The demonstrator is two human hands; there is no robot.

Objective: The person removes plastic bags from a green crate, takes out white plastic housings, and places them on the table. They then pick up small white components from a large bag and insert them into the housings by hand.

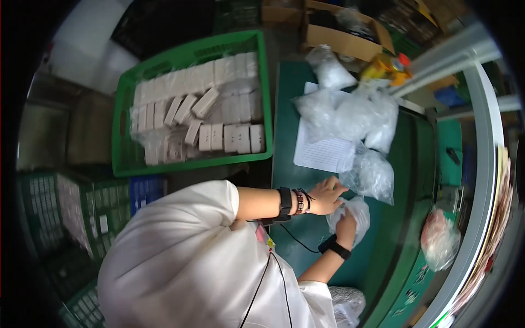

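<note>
A small clear plastic bag [361,210] with whitish contents lies on the green work table [298,218]. My right hand [345,228] is against the bag from the near side, its fingers closed on the plastic and partly hidden by it. My left hand [326,197], with bracelets and a black band at the wrist, reaches over the bag's left edge with its fingers apart. Just beyond my hands rests a fuller clear bag [369,174]. More filled clear bags [350,115] are heaped behind it, partly covering a lined paper sheet [320,153].
At the left, a green crate [191,164] holds rows of white boxy pieces with sockets, some in plastic film. A cardboard box [339,46] stands at the back. A pale metal frame [484,109] rises on the right, near a hanging bag with reddish contents [440,240].
</note>
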